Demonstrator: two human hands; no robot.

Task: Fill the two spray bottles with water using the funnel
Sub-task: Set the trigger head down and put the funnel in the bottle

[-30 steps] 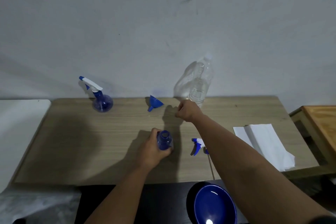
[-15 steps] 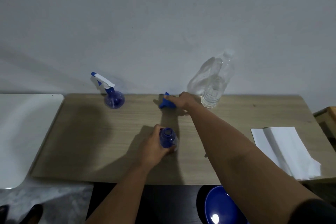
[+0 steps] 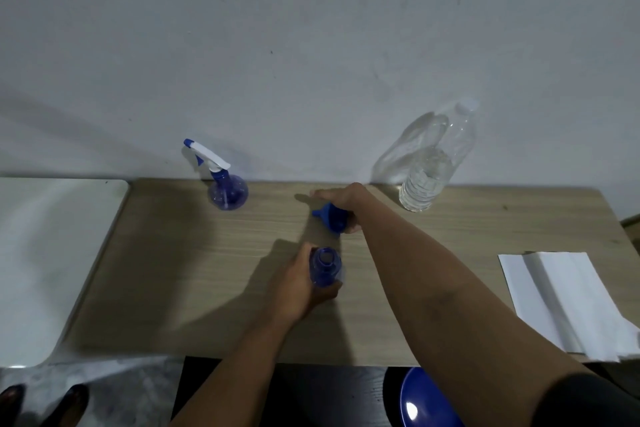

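1. blue funnel [image 3: 333, 220] grasped in the right hand [image 3: 346, 201], just above the bench [image 3: 173, 253].
2. left hand [image 3: 298, 288] clasps an uncapped blue spray bottle [image 3: 325, 269] standing mid-bench.
3. a second spray bottle [image 3: 227, 192], capped, stands near the wall.

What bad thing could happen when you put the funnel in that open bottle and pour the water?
The open spray bottle is small and round, steadied only by the left hand, so it might tip once the funnel in the right hand sits on top. The water bottle is much bigger, so a fast pour may overflow the funnel and wet the table.
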